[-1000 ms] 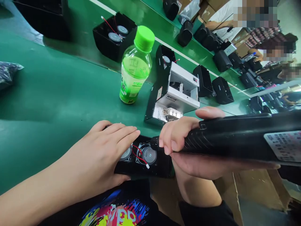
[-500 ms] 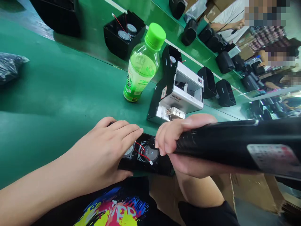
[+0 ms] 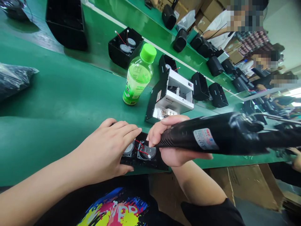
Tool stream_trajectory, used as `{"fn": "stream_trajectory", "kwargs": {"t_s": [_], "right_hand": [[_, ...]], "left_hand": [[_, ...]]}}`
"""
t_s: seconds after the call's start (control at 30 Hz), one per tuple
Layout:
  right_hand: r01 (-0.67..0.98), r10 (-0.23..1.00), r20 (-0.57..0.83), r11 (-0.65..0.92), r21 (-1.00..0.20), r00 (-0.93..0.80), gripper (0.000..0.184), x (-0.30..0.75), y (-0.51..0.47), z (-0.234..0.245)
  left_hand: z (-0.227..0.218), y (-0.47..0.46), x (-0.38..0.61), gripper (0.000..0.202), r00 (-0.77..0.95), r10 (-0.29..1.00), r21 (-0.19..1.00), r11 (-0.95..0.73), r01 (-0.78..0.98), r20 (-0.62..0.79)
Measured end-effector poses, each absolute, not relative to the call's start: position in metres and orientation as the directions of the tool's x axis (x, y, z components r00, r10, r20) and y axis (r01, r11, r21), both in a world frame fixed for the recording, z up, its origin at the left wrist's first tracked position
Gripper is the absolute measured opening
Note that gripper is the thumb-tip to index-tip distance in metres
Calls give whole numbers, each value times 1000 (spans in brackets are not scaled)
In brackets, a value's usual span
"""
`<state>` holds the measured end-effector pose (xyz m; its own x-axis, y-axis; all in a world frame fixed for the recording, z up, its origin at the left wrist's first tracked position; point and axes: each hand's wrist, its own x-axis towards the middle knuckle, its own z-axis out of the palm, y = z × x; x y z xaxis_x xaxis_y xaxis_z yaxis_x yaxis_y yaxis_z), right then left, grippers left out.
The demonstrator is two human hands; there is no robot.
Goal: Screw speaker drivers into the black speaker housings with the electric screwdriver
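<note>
Left hand (image 3: 115,141) clasps speaker housing (image 3: 145,164), thumb apart; right hand (image 3: 172,157) wraps black driver (image 3: 211,135). Loose red leads (image 3: 142,152) could snag if driver tip slips.

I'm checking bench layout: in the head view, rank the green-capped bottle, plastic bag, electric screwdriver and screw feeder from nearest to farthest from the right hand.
From the right hand:
1. Electric screwdriver, in its grip.
2. Screw feeder, just beyond it.
3. Green-capped bottle, left of the feeder.
4. Plastic bag, far left.
</note>
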<state>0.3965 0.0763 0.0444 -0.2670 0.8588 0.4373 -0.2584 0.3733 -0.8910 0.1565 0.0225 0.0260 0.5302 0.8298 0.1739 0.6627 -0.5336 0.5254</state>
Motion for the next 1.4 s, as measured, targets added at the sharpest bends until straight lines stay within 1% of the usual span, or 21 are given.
{"fn": "stream_trajectory", "kwargs": {"t_s": [0.07, 0.1, 0.13, 0.2, 0.23, 0.3, 0.33, 0.4, 0.47, 0.53, 0.6, 0.7, 0.8, 0.93, 1.0, 1.1, 1.13, 1.2, 1.27, 1.33, 1.4], "right_hand": [[-332, 857, 491, 423, -843, -154, 76, 390, 73, 43], [-350, 862, 486, 415, -840, -144, 75, 389, 71, 47], [-358, 874, 454, 373, -856, -174, 76, 390, 69, 54], [-388, 898, 399, 305, -870, -188, 79, 397, 67, 78], [-400, 904, 396, 306, -864, -163, 78, 403, 67, 93], [-378, 899, 434, 382, -843, -60, 71, 416, 71, 122], [-339, 878, 478, 450, -826, 3, 68, 422, 75, 134], [-246, 820, 565, 568, -785, 92, 69, 430, 91, 146], [-187, 769, 630, 639, -746, 110, 73, 430, 110, 143], [-167, 723, 681, 691, -704, 118, 79, 426, 129, 130], [-139, 716, 689, 698, -703, 111, 80, 420, 141, 116], [-121, 712, 686, 702, -702, 148, 87, 414, 149, 105], [-129, 699, 688, 713, -689, 194, 91, 413, 146, 104], [-161, 728, 650, 684, -711, 219, 92, 419, 131, 114], [-173, 746, 632, 665, -727, 210, 85, 424, 124, 121], [-199, 737, 638, 675, -710, 221, 66, 429, 124, 126], [-203, 736, 643, 676, -708, 210, 64, 429, 126, 125], [-188, 735, 660, 678, -710, 158, 70, 427, 132, 121], [-147, 724, 681, 689, -710, 110, 84, 422, 138, 114], [-112, 710, 690, 704, -701, 142, 94, 417, 143, 108], [-93, 720, 662, 688, -719, 208, 98, 414, 147, 106]], "left_hand": [[24, 22, 156, 118, 531, 830, 518, -535, 668, 173], [23, 22, 156, 118, 532, 828, 509, -540, 670, 179], [21, 21, 155, 117, 535, 823, 497, -551, 670, 191], [18, 19, 154, 117, 543, 807, 462, -583, 669, 233], [16, 19, 154, 117, 542, 799, 442, -598, 669, 260], [12, 17, 154, 118, 533, 788, 411, -616, 672, 309], [11, 16, 155, 118, 527, 785, 400, -620, 675, 327], [11, 16, 156, 120, 520, 778, 385, -627, 678, 353], [11, 16, 156, 123, 514, 775, 371, -629, 683, 369], [12, 16, 156, 125, 502, 777, 364, -625, 691, 380], [13, 17, 154, 126, 500, 780, 367, -621, 692, 377], [13, 18, 152, 125, 519, 781, 377, -624, 685, 348], [10, 17, 152, 124, 522, 785, 376, -619, 690, 334], [7, 15, 154, 125, 493, 799, 380, -599, 705, 345], [7, 15, 153, 125, 500, 799, 392, -600, 697, 335], [9, 18, 149, 124, 537, 784, 396, -620, 677, 310], [9, 19, 148, 124, 547, 779, 395, -627, 671, 306], [10, 20, 146, 125, 555, 771, 392, -636, 664, 311], [11, 20, 146, 126, 552, 769, 389, -640, 663, 323], [12, 20, 148, 126, 541, 769, 381, -638, 669, 340], [14, 20, 150, 124, 539, 765, 375, -643, 668, 352]]}}
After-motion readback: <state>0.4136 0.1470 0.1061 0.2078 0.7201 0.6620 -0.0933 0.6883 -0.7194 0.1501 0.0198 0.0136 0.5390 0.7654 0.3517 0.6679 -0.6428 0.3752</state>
